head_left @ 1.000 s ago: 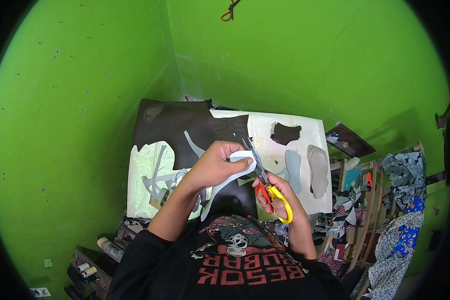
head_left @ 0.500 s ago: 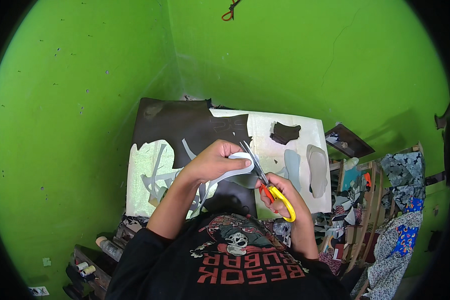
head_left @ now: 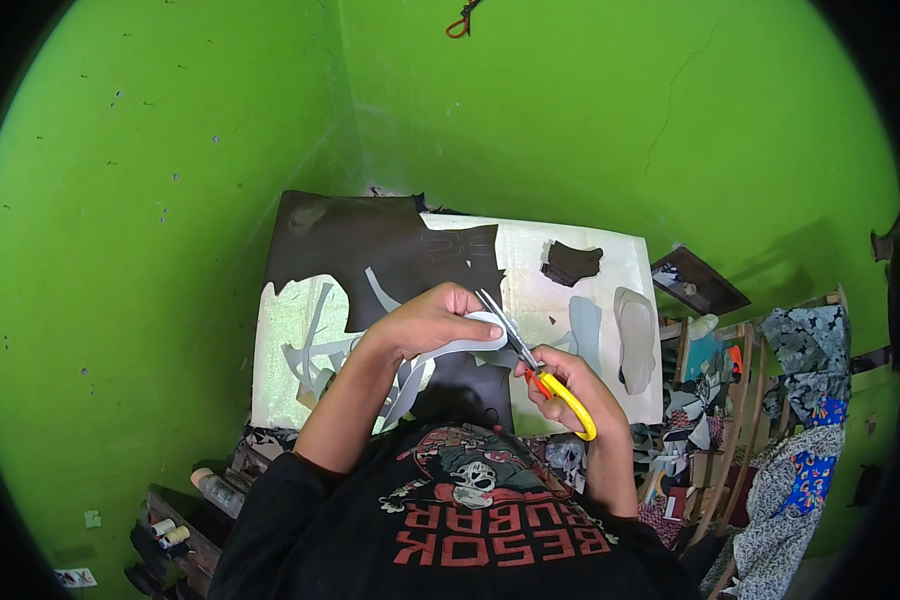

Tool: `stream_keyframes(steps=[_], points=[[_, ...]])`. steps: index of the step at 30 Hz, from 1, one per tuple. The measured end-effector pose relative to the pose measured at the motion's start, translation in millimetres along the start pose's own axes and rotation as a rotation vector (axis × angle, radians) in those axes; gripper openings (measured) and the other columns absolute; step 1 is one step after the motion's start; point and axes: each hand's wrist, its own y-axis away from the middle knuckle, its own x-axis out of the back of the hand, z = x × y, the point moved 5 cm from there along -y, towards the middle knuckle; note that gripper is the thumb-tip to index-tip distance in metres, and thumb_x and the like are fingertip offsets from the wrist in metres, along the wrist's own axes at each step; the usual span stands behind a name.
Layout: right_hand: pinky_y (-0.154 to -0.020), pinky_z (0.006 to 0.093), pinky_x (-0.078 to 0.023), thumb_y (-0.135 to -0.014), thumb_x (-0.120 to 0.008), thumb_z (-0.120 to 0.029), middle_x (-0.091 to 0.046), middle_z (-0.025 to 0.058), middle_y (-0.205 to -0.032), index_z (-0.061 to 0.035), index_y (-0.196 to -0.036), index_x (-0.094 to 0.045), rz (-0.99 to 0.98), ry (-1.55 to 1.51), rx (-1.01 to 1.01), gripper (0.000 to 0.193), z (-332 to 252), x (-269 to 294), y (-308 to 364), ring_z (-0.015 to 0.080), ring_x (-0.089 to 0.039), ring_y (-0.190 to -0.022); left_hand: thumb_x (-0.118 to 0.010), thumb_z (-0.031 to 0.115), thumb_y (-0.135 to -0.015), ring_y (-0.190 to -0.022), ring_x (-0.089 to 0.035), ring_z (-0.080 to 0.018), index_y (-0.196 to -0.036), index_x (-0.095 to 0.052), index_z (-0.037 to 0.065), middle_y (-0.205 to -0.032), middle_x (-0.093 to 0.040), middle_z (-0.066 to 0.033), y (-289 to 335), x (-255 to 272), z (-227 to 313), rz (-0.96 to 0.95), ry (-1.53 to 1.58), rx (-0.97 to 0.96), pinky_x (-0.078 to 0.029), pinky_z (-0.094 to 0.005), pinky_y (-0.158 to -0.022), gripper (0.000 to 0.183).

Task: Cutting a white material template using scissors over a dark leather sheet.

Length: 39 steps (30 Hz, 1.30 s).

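Observation:
My left hand [head_left: 430,322] pinches a light grey-white insole-shaped sheet [head_left: 462,344] between thumb and fingers, above the table. A narrow trimmed strip seems to hang from it toward my body. My right hand [head_left: 582,378] is wrapped round the handles of scissors [head_left: 568,406], one yellow and one red. Their blades lie along the rounded end of the sheet, just right of my left thumb, and point away from me. The blade tips are close together. My left palm and the sheet's far part are partly hidden.
A dark brown sheet [head_left: 355,240] covers the far left of the pale table [head_left: 625,255]. Grey offcut strips [head_left: 320,350] lie at left. Grey sole-shaped pieces [head_left: 634,340] and a dark stack [head_left: 572,263] lie at right. A cluttered rack [head_left: 732,450] stands beside the table; green walls rise behind.
The scissor blades have drawn closer together, and their tips have shifted slightly left. The sheet sits slightly lower, still in my left hand.

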Motion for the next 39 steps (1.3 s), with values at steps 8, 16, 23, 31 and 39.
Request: stream_keyframes(steps=[8,16,23,31,39], points=[[-0.047,0.0221,-0.034,-0.089,-0.058,-0.005,-0.049,-0.0014,-0.07,-0.0052,-0.108,-0.056,-0.047,0.025,0.088,0.019,13.2,8.9,-9.5,0.0063,-0.049,-0.054,-0.076,0.019,-0.088,-0.069,-0.059,-0.0029,-0.1,-0.074,-0.002,-0.082,-0.071,0.0004,-8.5,-2.1,-12.0,-0.038,-0.012,-0.014,-0.046,-0.0197,-0.061,0.024],[-0.047,0.0199,-0.034,-0.09,-0.054,-0.016,-0.048,0.0014,-0.07,-0.0012,-0.11,-0.056,-0.03,0.267,0.201,0.025,8.1,17.9,-12.6,0.0088,-0.042,-0.052,-0.075,0.02,-0.087,-0.072,-0.06,-0.0035,-0.1,-0.074,-0.002,-0.085,-0.072,0.0001,-7.9,-8.8,-15.5,-0.045,0.043,0.012,-0.047,-0.0205,-0.064,0.025],[-0.051,0.0228,-0.035,-0.06,-0.048,-0.007,-0.05,0.0015,-0.069,-0.0038,-0.112,-0.054,-0.066,0.278,0.199,0.052,-5.5,11.1,-5.6,0.0087,-0.042,-0.056,-0.071,0.015,-0.089,-0.07,-0.058,-0.0038,-0.095,-0.074,-0.002,-0.081,-0.07,0.0002,-15.2,4.6,-31.7,0.12,-0.002,-0.009,-0.046,-0.0213,-0.063,0.019],[-0.064,0.0208,-0.039,-0.079,-0.068,0.004,-0.051,-0.0025,-0.079,-0.003,-0.116,-0.055,-0.138,0.252,0.21,0.039,8.8,23.0,-11.1,0.006,-0.045,-0.07,-0.07,0.012,-0.089,-0.067,-0.057,-0.004,-0.094,-0.074,-0.003,-0.078,-0.069,0.001,-13.0,-1.3,-24.0,0.138,-0.025,-0.022,-0.045,-0.022,-0.062,0.016],[-0.058,0.0183,-0.035,-0.069,-0.066,0.009,-0.047,-0.0009,-0.074,-0.0024,-0.112,-0.055,-0.037,0.476,0.271,0.046,-1.9,19.9,-9.8,0.0049,-0.045,-0.069,-0.072,0.017,-0.089,-0.064,-0.057,-0.0036,-0.097,-0.075,-0.002,-0.078,-0.07,0.0001,-12.6,-4.0,-22.5,0.058,0.009,0.017,-0.044,-0.0212,-0.057,0.021]])
